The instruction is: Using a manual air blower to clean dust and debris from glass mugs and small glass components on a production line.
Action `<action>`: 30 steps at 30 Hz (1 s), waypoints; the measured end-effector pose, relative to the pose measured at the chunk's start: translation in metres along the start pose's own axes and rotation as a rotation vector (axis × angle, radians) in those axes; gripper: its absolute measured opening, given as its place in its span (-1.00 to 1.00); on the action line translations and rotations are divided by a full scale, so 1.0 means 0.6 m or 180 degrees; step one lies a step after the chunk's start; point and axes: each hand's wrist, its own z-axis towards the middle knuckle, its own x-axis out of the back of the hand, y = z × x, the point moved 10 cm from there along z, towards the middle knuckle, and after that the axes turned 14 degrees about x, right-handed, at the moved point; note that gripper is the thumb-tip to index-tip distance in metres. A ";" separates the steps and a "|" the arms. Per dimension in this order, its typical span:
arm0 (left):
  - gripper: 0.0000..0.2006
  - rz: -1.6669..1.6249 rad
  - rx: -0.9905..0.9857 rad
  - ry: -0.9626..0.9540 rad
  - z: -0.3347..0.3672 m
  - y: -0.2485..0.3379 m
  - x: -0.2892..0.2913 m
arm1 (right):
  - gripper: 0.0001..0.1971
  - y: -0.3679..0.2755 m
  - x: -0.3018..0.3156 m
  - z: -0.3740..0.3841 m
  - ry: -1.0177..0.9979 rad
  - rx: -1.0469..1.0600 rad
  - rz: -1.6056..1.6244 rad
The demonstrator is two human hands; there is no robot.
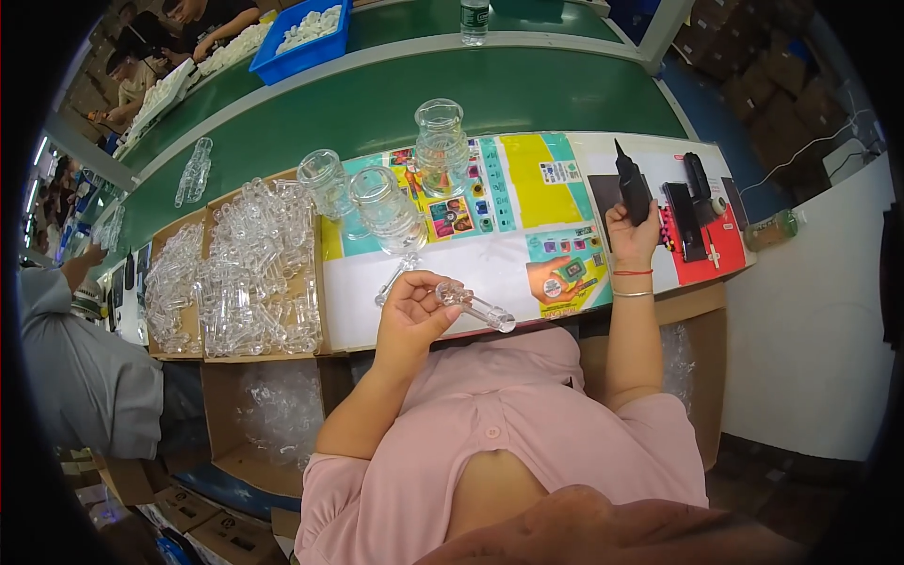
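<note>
My left hand [412, 309] pinches a small clear plastic piece [490, 313], a narrow tube with a rounded head, above the table's near edge. My right hand [633, 237] is wrapped around a black pointed-nozzle bottle [632, 183], held upright with the tip upward. Beyond my left hand, three clear jar-shaped plastic parts [388, 209] stand on the printed cardboard sheet [461, 259]. Another slim clear piece [399, 275] lies just behind my left hand. To the left, a cardboard tray [318, 311] is heaped with many clear plastic pieces [259, 250].
Right of my right hand lie a black phone-like slab [685, 221], a black object [697, 175] and a clear bottle [772, 229]. Toward the back stand a blue bin [273, 68] of white parts and a water bottle [475, 23]. A grey-sleeved person [89, 348] sits at left.
</note>
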 end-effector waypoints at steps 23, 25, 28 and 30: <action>-0.64 -0.0052 -0.0089 0.0034 0.007 0.006 0.002 | -0.60 0.024 -0.112 -0.005 -0.1042 0.1106 -0.5595; -0.64 -0.0048 -0.0086 0.0053 0.006 0.005 0.003 | -0.52 0.023 -0.124 -0.011 -0.0950 0.1077 -0.5535; -0.64 -0.0054 -0.0073 0.0073 0.007 0.002 0.005 | -0.46 0.030 -0.119 -0.015 -0.0939 0.0723 -0.5303; -0.63 -0.0061 -0.0067 0.0092 0.008 0.002 0.007 | -0.42 0.030 -0.113 -0.010 -0.1129 0.1095 -0.5206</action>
